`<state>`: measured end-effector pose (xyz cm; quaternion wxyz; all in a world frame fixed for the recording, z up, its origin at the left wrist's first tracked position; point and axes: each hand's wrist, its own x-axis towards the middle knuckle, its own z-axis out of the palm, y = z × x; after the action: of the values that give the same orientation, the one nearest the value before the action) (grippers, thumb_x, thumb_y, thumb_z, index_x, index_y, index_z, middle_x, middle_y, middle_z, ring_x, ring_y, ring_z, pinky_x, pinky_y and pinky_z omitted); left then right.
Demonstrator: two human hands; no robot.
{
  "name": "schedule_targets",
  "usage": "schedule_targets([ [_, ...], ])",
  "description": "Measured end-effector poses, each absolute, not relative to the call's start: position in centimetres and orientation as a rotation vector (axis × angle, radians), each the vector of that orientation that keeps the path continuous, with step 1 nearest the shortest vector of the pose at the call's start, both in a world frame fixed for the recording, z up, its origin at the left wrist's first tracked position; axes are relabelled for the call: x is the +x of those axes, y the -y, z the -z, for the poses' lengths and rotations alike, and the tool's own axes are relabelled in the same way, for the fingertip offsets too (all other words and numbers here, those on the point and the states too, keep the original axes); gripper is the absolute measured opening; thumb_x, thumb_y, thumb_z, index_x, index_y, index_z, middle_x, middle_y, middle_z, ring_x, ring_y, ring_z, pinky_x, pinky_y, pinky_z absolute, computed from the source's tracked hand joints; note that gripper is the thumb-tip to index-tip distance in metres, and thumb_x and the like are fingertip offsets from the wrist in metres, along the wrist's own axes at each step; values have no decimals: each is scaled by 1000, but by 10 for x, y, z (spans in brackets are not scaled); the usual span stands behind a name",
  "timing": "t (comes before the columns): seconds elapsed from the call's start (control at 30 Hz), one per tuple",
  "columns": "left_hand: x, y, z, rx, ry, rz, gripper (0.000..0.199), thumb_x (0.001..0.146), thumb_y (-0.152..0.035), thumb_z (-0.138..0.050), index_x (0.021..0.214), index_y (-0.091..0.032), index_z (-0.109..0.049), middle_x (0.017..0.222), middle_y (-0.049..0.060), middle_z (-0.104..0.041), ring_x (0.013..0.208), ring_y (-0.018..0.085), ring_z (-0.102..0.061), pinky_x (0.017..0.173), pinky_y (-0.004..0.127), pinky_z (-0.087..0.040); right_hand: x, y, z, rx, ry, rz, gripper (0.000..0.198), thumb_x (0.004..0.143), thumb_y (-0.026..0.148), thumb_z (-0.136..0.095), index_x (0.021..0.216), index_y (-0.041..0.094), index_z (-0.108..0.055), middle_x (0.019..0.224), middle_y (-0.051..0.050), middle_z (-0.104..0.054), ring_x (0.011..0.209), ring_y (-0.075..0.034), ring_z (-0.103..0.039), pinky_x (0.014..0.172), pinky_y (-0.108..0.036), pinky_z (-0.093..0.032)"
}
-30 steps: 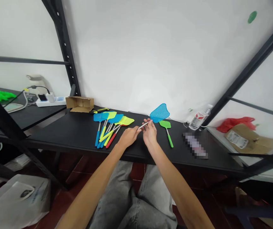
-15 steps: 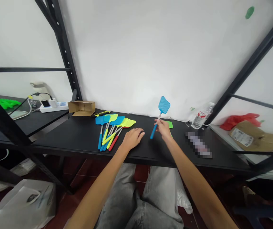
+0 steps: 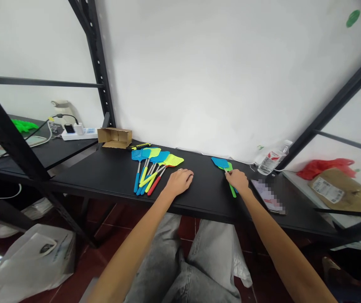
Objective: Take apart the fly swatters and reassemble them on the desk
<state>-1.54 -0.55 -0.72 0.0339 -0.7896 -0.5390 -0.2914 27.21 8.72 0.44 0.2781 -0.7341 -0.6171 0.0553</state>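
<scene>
My right hand [image 3: 237, 180] is closed around the shaft of a blue fly swatter [image 3: 220, 163], low over the table. Under it lies a green fly swatter [image 3: 232, 191], its head mostly covered by the blue one. My left hand [image 3: 180, 182] rests on the black table [image 3: 104, 172], fingers loosely stretched and holding nothing. Just left of that hand is a pile of several fly swatters with blue, yellow and red handles; a red handle [image 3: 154, 188] is closest to it, and a blue swatter [image 3: 140, 155] lies at the pile's left.
An open cardboard box [image 3: 114, 138] and a yellow-black cutter [image 3: 140, 146] sit behind the pile. To the right are a water bottle [image 3: 275, 158] and a partly blurred phone-like object [image 3: 264, 195]. Black shelf posts [image 3: 101, 63] frame the table; a white wall [image 3: 199, 84] closes the back.
My right hand has moved right and down, bringing the blue fly swatter from upright in the air onto the green one. My left hand stays on the table. The view has shifted slightly.
</scene>
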Motion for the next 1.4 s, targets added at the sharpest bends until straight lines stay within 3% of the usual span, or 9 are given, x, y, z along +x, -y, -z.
schedule_targets([
  [0.13,-15,5,8,-2420,1667,887,28,99,-29,-42,110,-24,-67,105,4,-71,99,20,-62,80,28,-48,269,-80,-19,-2205,1866,-35,41,84,45,-60,113,19,-72,108,-19,-70,110,-35,-65,90,-42,-48],
  [0.27,-16,5,9,-2422,1667,895,27,99,-29,-42,110,-25,-67,104,4,-71,99,20,-62,79,28,-48,267,-76,-28,-2223,1973,41,45,84,39,-60,124,20,-67,111,-18,-70,110,-35,-65,89,-40,-48],
  [0.57,-15,5,7,-2390,1681,884,28,97,-26,-43,107,-24,-68,101,4,-70,96,20,-61,78,30,-46,257,-62,-23,-2193,2044,116,39,83,38,-57,118,25,-68,113,-14,-69,106,-36,-66,82,-42,-49],
  [0.73,-22,8,3,-1826,1959,916,27,92,-21,-45,102,-19,-70,106,12,-67,103,29,-57,93,43,-40,258,-56,-21,-2143,2026,180,39,87,39,-53,120,24,-66,115,-14,-67,104,-34,-66,82,-42,-49],
  [0.83,-26,9,5,-1534,2148,841,25,88,-19,-50,102,-12,-69,108,18,-65,108,35,-54,94,50,-37,252,-49,-23,-2070,1981,224,38,90,39,-50,122,24,-66,117,-14,-65,101,-32,-66,82,-41,-49],
  [1.0,-29,6,10,-1599,2156,781,30,85,-7,-45,100,-13,-70,101,16,-67,104,34,-56,89,47,-38,219,-28,-26,-1804,1982,178,31,91,34,-51,115,27,-70,114,-9,-69,93,-25,-67,80,-33,-47],
  [1.2,-30,4,6,-1668,1930,935,41,91,-7,-38,119,-18,-67,110,15,-68,105,32,-58,87,44,-42,166,-18,-11,-1331,2014,-363,24,90,37,-56,90,24,-75,88,-5,-74,83,-21,-67,73,-30,-48],
  [1.3,-28,3,6,-1789,1713,1068,41,96,-13,-39,129,-19,-62,116,12,-69,109,29,-58,91,40,-45,144,-20,-3,-1068,1836,-933,34,87,50,-60,98,22,-75,85,-5,-73,63,-15,-62,56,-26,-46],
  [1.4,-23,2,6,-1945,1503,1119,38,99,-18,-40,131,-19,-60,117,9,-69,110,25,-60,97,35,-45,124,-20,0,-849,1487,-1322,45,80,59,-67,106,22,-73,98,-7,-73,63,-13,-60,46,-22,-40],
])
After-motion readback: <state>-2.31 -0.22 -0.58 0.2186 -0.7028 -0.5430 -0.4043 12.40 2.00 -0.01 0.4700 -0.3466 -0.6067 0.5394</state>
